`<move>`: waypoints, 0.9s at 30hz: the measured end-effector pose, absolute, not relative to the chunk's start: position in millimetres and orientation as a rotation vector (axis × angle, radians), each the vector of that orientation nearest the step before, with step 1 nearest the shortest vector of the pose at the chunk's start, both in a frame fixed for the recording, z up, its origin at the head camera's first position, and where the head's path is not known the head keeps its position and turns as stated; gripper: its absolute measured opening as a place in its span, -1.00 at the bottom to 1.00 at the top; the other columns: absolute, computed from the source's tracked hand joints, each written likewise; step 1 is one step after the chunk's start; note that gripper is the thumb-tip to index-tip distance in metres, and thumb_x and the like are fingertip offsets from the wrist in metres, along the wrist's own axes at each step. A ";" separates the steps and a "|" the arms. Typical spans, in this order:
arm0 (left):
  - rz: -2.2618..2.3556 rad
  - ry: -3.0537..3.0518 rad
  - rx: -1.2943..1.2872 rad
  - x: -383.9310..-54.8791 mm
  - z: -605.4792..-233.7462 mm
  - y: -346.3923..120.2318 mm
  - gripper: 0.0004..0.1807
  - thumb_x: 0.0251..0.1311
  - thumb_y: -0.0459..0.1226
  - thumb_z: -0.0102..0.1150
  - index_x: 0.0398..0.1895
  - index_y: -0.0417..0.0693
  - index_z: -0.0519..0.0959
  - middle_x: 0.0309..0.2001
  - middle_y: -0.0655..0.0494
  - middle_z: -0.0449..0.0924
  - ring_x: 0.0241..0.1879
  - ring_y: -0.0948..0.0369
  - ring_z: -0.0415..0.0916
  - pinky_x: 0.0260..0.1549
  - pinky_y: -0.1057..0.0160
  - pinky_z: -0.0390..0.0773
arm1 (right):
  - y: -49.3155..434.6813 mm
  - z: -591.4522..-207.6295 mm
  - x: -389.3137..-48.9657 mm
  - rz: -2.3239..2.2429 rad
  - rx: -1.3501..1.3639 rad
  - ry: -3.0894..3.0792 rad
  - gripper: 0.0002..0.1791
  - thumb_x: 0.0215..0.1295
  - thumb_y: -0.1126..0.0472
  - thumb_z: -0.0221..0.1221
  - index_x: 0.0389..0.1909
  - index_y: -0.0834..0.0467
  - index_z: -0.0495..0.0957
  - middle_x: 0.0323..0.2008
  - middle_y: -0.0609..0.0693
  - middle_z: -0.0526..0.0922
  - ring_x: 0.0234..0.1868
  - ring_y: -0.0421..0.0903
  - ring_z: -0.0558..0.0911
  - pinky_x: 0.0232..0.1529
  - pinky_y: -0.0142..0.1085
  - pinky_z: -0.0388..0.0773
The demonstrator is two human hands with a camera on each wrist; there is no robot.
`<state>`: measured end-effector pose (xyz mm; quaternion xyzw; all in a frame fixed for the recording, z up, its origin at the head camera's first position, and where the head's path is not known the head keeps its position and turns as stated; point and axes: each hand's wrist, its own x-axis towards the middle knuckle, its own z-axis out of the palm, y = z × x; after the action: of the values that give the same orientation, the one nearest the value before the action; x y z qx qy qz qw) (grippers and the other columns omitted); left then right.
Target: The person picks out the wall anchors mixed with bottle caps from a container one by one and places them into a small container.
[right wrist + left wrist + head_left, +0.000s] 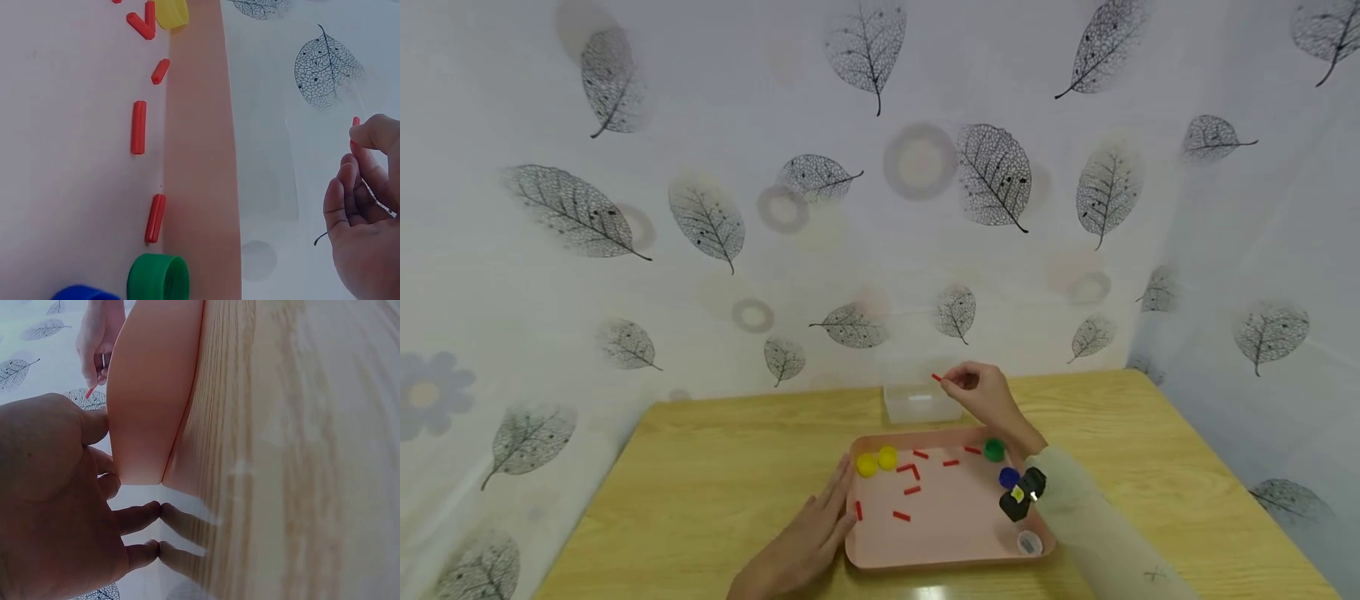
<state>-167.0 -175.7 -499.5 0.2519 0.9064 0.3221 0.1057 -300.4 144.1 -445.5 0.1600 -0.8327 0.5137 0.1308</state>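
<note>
Left hand lower centre, fingers straight, only touching smooth pink round-cornered plastic tray, short red cylindrical rods scattered inside, right hand right of centre, thumb and finger pinching single slim red rod, near translucent boxy container, leaf-print backdrop behind.

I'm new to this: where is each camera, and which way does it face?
Head: worn there, facing forward and down at the pink tray; left hand and right hand show.
Left wrist: worn there, facing the tray's outer side; left hand near, right hand beyond.
Right wrist: worn there, facing along the tray's far wall; right hand shows.
Wrist views share the right hand's red stick.
</note>
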 end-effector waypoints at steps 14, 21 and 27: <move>0.928 2.666 0.693 -167.1 -496.4 -171.2 -0.24 0.65 0.09 -0.38 0.69 -0.06 -0.23 0.68 0.10 -0.36 0.61 -0.05 -0.14 0.36 -0.47 0.01 | 142.1 -465.5 -328.9 1.454 0.442 -2.450 -0.92 0.33 0.34 0.33 -0.29 0.30 0.71 -0.39 0.10 0.72 -0.41 -0.11 0.60 -0.39 -0.40 0.52; 0.925 2.652 0.682 -168.1 -497.2 -171.8 -0.25 0.65 0.10 -0.40 0.69 -0.03 -0.23 0.68 0.11 -0.36 0.61 -0.04 -0.16 0.37 -0.47 -0.01 | 142.4 -467.9 -328.5 1.458 0.433 -2.455 -0.93 0.34 0.33 0.34 -0.29 0.28 0.72 -0.37 0.08 0.72 -0.40 -0.14 0.61 -0.37 -0.39 0.55; 0.923 2.663 0.700 -169.0 -499.1 -173.5 -0.26 0.65 0.09 -0.39 0.69 -0.04 -0.23 0.68 0.12 -0.37 0.61 -0.03 -0.17 0.37 -0.47 -0.01 | 142.5 -466.1 -329.7 1.453 0.445 -2.437 -0.94 0.31 0.34 0.35 -0.31 0.27 0.73 -0.41 0.05 0.72 -0.42 -0.15 0.61 -0.38 -0.40 0.54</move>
<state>-169.0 -173.5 -499.1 0.2394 0.9105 0.3157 0.1186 -329.7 142.5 -466.1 0.1535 -0.8409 0.5012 0.1344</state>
